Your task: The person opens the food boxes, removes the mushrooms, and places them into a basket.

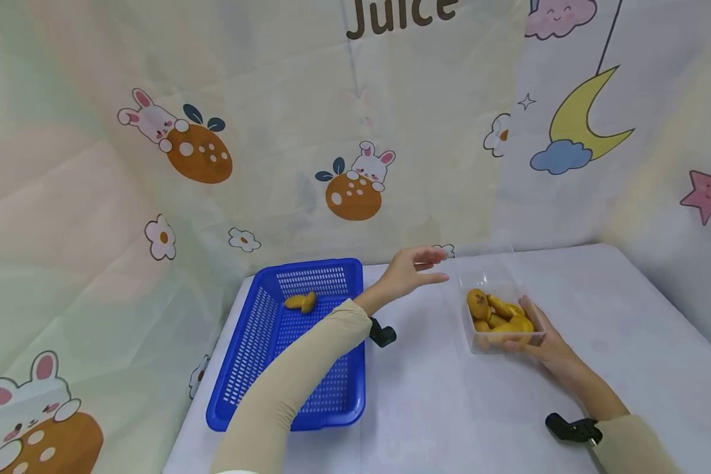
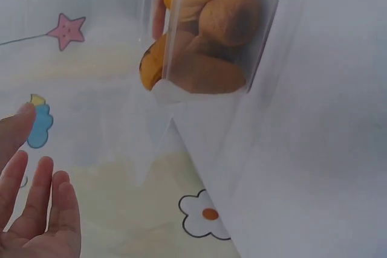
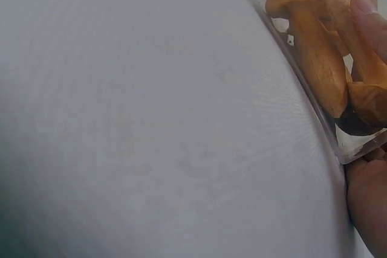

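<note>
The printed backdrop (image 1: pixel 284 204) (its lettering clipped above) meets your white table (image 1: pixel 432 401). Your left sleeve (image 1: pixel 299 368) hides part of the blue basket (image 1: pixel 351 395). Your right hand (image 1: pixel 548 339) grips the clear box (image 1: pixel 477 342); your left hand (image 1: pixel 410 270), fingers parted, holds nothing. Yellow-brown, round-capped mushrooms (image 1: pixel 478 303) crowd the box.

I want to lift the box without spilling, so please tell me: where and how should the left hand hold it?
Probably the left wall, from the left: the box has flat sides, that wall is free, and the right hand holds the right side, so the left hand could press opposite.
</note>
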`<move>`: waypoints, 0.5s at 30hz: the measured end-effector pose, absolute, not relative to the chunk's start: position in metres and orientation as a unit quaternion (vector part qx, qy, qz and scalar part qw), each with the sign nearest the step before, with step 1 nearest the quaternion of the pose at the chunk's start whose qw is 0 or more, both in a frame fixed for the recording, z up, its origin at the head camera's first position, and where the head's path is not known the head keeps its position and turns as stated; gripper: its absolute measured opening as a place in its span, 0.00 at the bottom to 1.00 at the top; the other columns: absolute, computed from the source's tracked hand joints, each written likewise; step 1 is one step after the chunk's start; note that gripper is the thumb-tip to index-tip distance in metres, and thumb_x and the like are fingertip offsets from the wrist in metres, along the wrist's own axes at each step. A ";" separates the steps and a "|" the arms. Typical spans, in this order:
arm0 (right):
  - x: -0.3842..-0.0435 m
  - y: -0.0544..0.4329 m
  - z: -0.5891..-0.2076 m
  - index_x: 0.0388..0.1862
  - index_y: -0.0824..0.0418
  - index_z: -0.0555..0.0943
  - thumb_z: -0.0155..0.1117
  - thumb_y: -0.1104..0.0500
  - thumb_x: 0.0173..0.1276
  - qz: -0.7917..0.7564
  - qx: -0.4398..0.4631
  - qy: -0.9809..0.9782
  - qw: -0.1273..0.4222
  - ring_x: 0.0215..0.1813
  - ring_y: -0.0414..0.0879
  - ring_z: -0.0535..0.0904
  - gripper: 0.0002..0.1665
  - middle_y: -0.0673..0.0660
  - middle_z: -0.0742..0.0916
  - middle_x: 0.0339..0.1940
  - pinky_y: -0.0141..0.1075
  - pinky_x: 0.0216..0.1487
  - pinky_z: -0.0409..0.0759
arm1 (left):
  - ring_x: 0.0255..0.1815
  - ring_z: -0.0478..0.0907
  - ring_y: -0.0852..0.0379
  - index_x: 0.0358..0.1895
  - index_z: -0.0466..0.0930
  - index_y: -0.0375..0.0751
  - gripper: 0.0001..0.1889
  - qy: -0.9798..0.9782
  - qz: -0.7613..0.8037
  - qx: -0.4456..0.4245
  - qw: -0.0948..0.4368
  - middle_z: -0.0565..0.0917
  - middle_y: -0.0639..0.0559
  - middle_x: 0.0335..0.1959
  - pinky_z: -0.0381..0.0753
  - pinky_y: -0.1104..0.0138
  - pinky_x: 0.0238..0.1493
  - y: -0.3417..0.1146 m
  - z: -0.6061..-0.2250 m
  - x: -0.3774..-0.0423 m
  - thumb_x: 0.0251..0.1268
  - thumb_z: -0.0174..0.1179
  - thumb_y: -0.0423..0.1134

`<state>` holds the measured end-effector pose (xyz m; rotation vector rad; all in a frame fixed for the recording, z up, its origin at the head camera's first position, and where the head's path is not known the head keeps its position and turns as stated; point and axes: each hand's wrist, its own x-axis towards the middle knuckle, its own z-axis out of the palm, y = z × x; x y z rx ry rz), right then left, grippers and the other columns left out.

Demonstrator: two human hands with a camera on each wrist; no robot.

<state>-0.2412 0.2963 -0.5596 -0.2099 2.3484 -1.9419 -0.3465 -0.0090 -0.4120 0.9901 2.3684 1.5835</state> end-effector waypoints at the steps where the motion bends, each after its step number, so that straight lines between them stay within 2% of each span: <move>1: -0.240 0.297 -0.561 0.82 0.47 0.31 0.70 0.61 0.67 -0.634 -0.065 0.770 0.045 0.79 0.60 0.24 0.65 0.59 0.37 0.82 0.70 0.69 0.25 | 0.59 0.79 0.56 0.60 0.80 0.36 0.24 0.787 0.517 0.330 0.070 0.83 0.45 0.57 0.76 0.69 0.61 -0.004 -0.416 -0.346 0.60 0.71 0.35; 5: -0.236 0.297 -0.562 0.82 0.45 0.31 0.69 0.60 0.68 -0.627 -0.061 0.775 0.046 0.78 0.62 0.24 0.64 0.60 0.37 0.82 0.73 0.67 0.25 | 0.59 0.78 0.56 0.60 0.80 0.36 0.26 0.788 0.510 0.335 0.084 0.83 0.48 0.57 0.75 0.75 0.58 0.012 -0.427 -0.344 0.57 0.74 0.35; 10: -0.238 0.296 -0.560 0.82 0.47 0.31 0.70 0.59 0.68 -0.624 -0.060 0.778 0.042 0.79 0.62 0.25 0.64 0.61 0.38 0.82 0.73 0.66 0.25 | 0.54 0.78 0.65 0.59 0.81 0.38 0.26 0.784 0.516 0.335 0.084 0.82 0.45 0.57 0.75 0.76 0.58 0.026 -0.437 -0.344 0.55 0.75 0.33; 15: -0.239 0.296 -0.561 0.82 0.47 0.31 0.70 0.59 0.68 -0.623 -0.058 0.779 0.042 0.79 0.62 0.25 0.65 0.60 0.38 0.82 0.72 0.67 0.26 | 0.54 0.78 0.66 0.60 0.81 0.40 0.26 0.795 0.500 0.331 0.087 0.83 0.47 0.58 0.75 0.76 0.58 0.033 -0.447 -0.345 0.55 0.75 0.33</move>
